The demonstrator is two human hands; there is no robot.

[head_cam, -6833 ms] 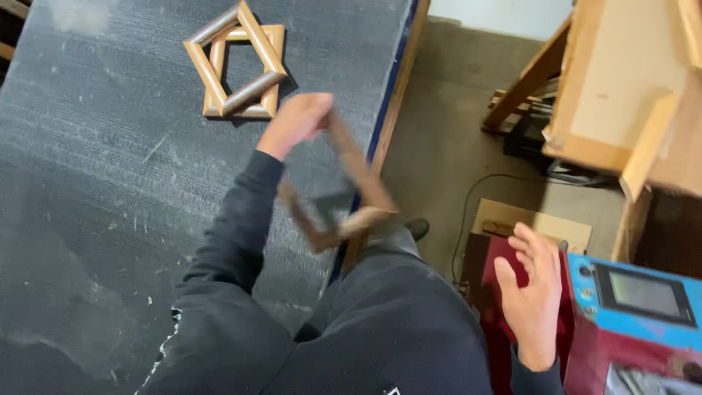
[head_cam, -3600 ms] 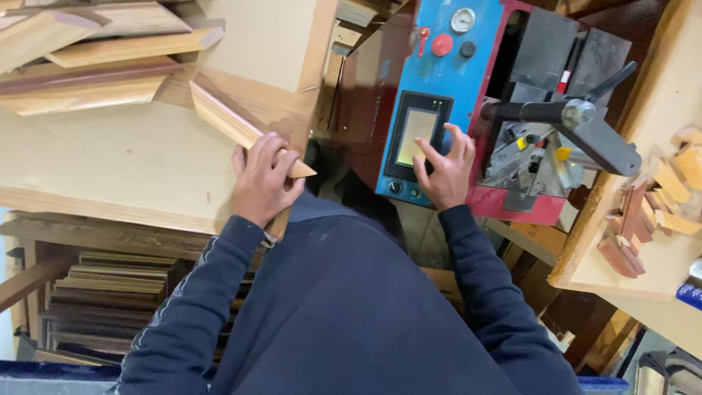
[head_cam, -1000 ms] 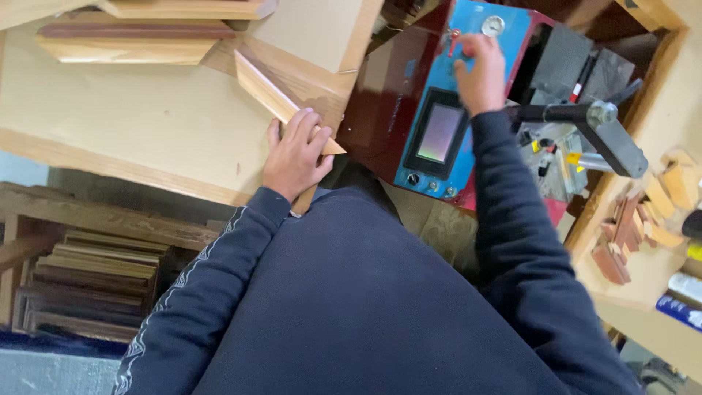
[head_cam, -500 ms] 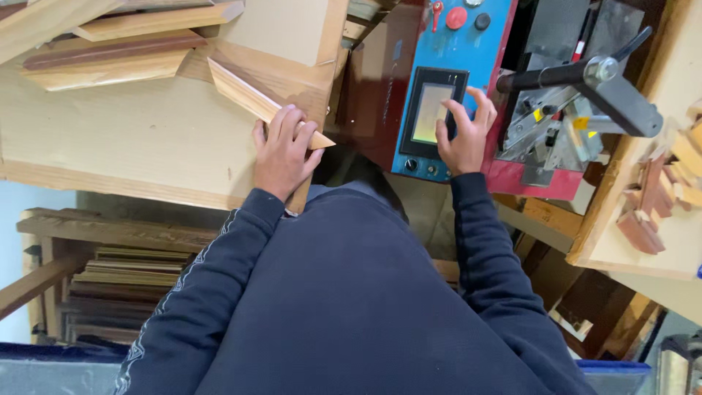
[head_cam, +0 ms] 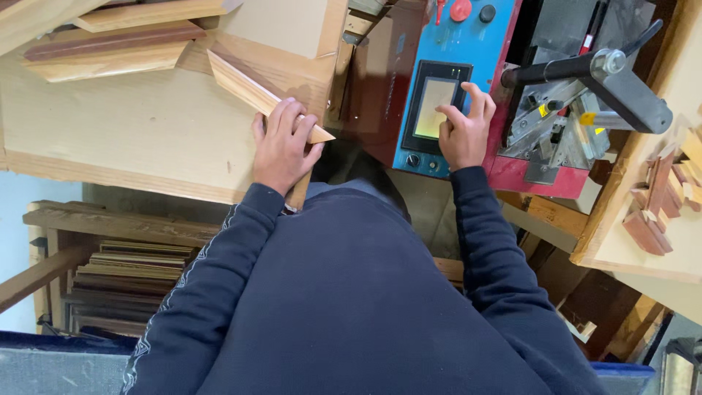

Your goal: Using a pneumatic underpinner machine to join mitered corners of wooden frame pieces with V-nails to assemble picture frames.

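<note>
Setting the machine: right hand [head_cam: 462,132], fingers spread, touching the control screen [head_cam: 433,108] at upper centre; left hand [head_cam: 281,143] closed over mitred frame moulding [head_cam: 252,91] on the workbench [head_cam: 117,139], upper left. Next, probably feeding the moulding in squarely.

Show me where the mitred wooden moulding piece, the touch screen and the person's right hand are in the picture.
mitred wooden moulding piece [head_cam: 235,79]: head view, on its bare upper face, left of the fingers.
touch screen [head_cam: 431,108]: head view, on the lit glass middle.
right hand [head_cam: 464,132]: head view, on the back of the hand.
</note>
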